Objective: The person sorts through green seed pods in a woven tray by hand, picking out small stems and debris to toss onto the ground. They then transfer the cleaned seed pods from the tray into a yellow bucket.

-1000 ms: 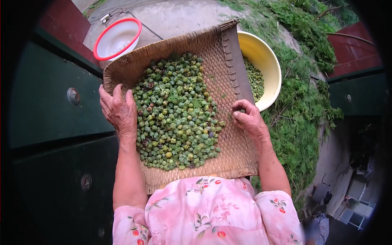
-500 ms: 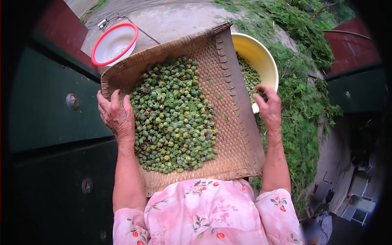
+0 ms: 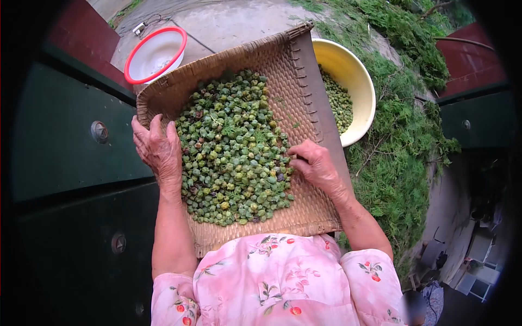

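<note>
A woven winnowing basket (image 3: 261,224) lies tilted against my pink floral shirt, with a heap of small green seed cones (image 3: 234,157) and bits of green sprig on it. My left hand (image 3: 159,146) grips the basket's left side, its fingers over the rim and the thumb beside the cones. At the right edge of the heap, my right hand (image 3: 314,165) has its thumb and fingertips pinched together, touching the cones. Whatever lies between those fingertips is too small to make out. Behind the basket's right edge stands a yellow basin (image 3: 359,81) partly filled with similar green cones.
A white basin with a red rim (image 3: 155,54) stands on the concrete beyond the basket. Cut green conifer branches (image 3: 391,146) cover the ground to the right. A dark green metal door (image 3: 65,136) stands close on my left. A cable with a plug (image 3: 140,27) lies behind.
My right hand has moved left and down from over the yellow basin to the right edge of the cone heap. My left hand stays on the basket. The view has shifted slightly.
</note>
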A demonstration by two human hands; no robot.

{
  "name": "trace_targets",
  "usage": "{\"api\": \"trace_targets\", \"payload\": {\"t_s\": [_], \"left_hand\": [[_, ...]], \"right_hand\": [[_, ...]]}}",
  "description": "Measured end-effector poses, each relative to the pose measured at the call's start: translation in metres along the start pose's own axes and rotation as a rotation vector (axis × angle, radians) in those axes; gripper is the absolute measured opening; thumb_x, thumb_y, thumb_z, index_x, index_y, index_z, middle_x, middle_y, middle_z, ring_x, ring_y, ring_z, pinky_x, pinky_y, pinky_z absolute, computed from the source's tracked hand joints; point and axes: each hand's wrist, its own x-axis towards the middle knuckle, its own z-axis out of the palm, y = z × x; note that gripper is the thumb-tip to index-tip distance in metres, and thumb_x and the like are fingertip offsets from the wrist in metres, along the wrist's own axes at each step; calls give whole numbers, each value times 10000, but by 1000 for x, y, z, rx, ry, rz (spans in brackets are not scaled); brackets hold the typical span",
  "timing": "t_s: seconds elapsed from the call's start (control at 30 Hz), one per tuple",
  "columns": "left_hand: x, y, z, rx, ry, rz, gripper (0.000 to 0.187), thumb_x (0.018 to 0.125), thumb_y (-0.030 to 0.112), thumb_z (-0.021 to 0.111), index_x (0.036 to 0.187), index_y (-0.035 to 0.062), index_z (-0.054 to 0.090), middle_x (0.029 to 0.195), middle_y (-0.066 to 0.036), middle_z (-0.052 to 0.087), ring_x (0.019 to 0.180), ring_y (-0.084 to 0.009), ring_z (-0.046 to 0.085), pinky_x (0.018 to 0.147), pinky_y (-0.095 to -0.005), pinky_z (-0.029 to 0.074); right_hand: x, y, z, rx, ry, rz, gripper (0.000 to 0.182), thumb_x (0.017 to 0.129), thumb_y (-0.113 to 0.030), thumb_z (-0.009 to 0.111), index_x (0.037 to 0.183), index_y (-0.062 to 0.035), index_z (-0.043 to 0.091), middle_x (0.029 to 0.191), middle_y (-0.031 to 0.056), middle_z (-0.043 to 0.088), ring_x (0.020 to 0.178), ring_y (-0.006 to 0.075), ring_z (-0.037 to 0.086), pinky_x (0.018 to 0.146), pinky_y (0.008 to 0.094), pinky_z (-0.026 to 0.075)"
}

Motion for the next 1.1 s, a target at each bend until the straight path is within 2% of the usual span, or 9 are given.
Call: {"api": "trace_targets", "payload": {"t_s": [0.13, 0.23, 0.33, 0.37, 0.47, 0.5, 0.6, 0.9, 1.1], "left_hand": [[0, -1, 1, -2, -1, -15, 322, 779, 247, 720, 1074, 127, 666, 1360, -194, 423, 1208, -366, 459, 973, -442, 410], [0, 0, 1, -6, 3, -8, 335, 765, 224, 730, 1074, 116, 660, 1359, -207, 418, 1196, -375, 467, 963, -452, 417], [0, -1, 0, -6, 5, -8, 342, 758, 212, 735, 1075, 111, 657, 1360, -216, 415, 1191, -381, 471, 957, -458, 422], [0, 0, 1, -9, 6, -8, 342, 758, 212, 735, 1075, 111, 657, 1360, -216, 414, 1191, -381, 471, 956, -458, 422], [1, -1, 2, -7, 5, -7, 340, 760, 209, 733, 1076, 110, 656, 1360, -217, 415, 1193, -382, 471, 956, -458, 423], [1, -1, 1, -6, 3, -10, 339, 761, 208, 732, 1076, 109, 657, 1360, -218, 415, 1193, -383, 471, 957, -457, 423], [0, 0, 1, -8, -2, -11, 333, 765, 205, 728, 1075, 106, 657, 1359, -220, 416, 1193, -384, 470, 960, -455, 422], [0, 1, -1, -13, -3, -12, 328, 765, 201, 732, 1070, 104, 659, 1361, -214, 415, 1191, -381, 472, 964, -451, 420], [1, 1, 0, -12, 1, -12, 330, 763, 200, 735, 1069, 103, 658, 1356, -211, 418, 1190, -379, 473, 956, -452, 424]], "right_hand": [[1, -3, 11, -164, -38, -52, 226, 742, -52, 714, 960, -47, 655, 822, 136, 590, 761, 292, 609, 705, 360, 499], [2, 2, 12, -78, 16, -44, 207, 771, -71, 701, 968, -38, 648, 838, 96, 614, 750, 244, 615, 707, 334, 499], [3, -6, -11, 309, 120, 232, 161, 805, -83, 678, 948, -20, 641, 843, 48, 626, 747, 166, 606, 678, 295, 495], [1, 8, -13, 499, 102, 307, 149, 827, -69, 648, 956, -1, 617, 851, 32, 624, 720, 111, 587, 607, 251, 479], [-4, 29, -18, 1027, 75, 509, 178, 827, -46, 641, 990, 2, 590, 836, 53, 623, 684, 110, 586, 553, 226, 460], [-4, 25, -16, 1105, 119, 532, 186, 840, -40, 626, 1013, 3, 574, 829, 58, 621, 624, 114, 572, 511, 218, 448], [-1, 21, -12, 1263, 160, 577, 190, 864, -49, 605, 1043, 4, 567, 845, 58, 624, 616, 112, 574, 503, 219, 461], [2, 21, -13, 1315, 221, 570, 213, 941, -55, 511, 1148, -3, 520, 846, 85, 614, 593, 124, 571, 469, 217, 471], [-3, 29, -10, 1148, 169, 529, 191, 950, -108, 520, 1138, -71, 532, 760, 15, 559, 529, 66, 517, 425, 183, 393]]}}
